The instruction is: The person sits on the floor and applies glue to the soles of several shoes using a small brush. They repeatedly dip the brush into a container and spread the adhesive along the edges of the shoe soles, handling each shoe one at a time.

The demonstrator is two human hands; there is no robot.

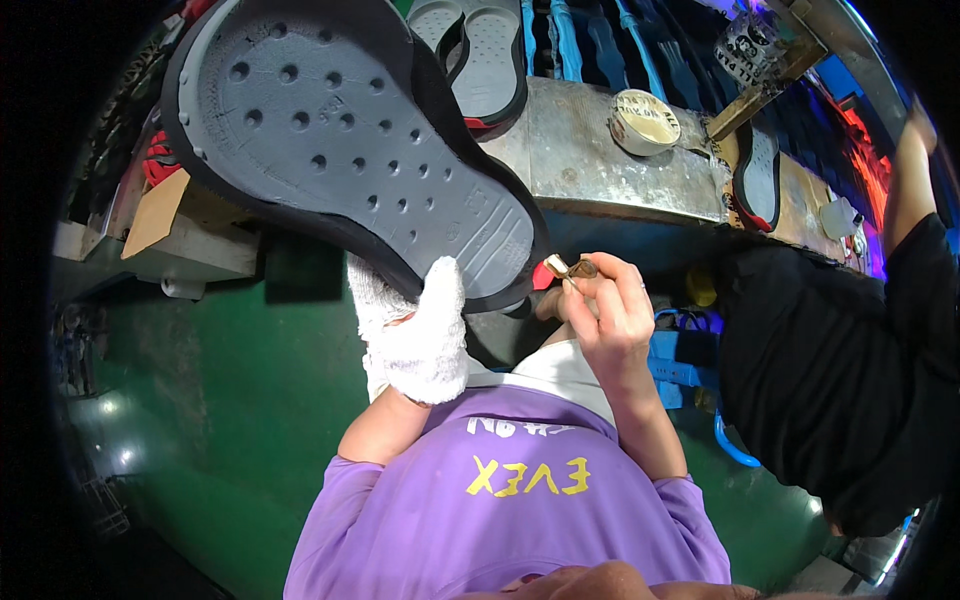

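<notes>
A large shoe sole [330, 130], grey and dimpled inside with a black rim, slants across the upper left of the head view. My left hand [428, 340], in a white knitted glove, grips its lower edge with the thumb on the grey face. Close to the sole's lower right end is my bare right hand [615, 310]. Its fingers pinch a small brush-like tool [570, 267] with a pale tip, partly hidden by the fingers. A small red piece shows beside that tip; I cannot tell what it belongs to.
On the metal bench [610, 180] stand a white tub [645, 122] of cream-coloured stuff and more grey-and-black soles [488, 70]. Another sole [757, 175] lies farther right. A person in black [830, 390] is close on my right, near a blue stool [685, 372]. Cardboard [155, 215] juts out at left.
</notes>
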